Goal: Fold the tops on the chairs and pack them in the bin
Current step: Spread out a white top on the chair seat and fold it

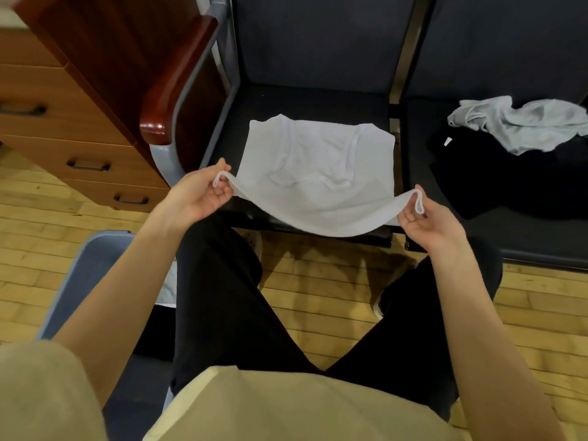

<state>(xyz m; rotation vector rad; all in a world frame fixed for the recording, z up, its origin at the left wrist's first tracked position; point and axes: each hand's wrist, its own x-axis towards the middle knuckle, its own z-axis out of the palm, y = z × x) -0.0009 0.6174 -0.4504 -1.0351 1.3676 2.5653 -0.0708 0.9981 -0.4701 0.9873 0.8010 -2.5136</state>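
A white top (315,167) lies spread on the dark seat of the middle chair (305,100), its near edge lifted off the seat. My left hand (200,194) pinches the near left corner of that edge. My right hand (428,219) pinches the near right corner, and the hem sags between them over the seat's front. On the chair to the right (525,243) a crumpled light grey top (525,122) rests on a black top (509,183). A grey-blue bin (92,268) stands on the floor at lower left, partly hidden by my left arm.
A wooden armrest (178,81) and metal frame border the middle chair on the left. A wooden drawer unit (63,128) stands further left. My legs in black trousers (229,297) reach under the chair over the wood floor (318,300).
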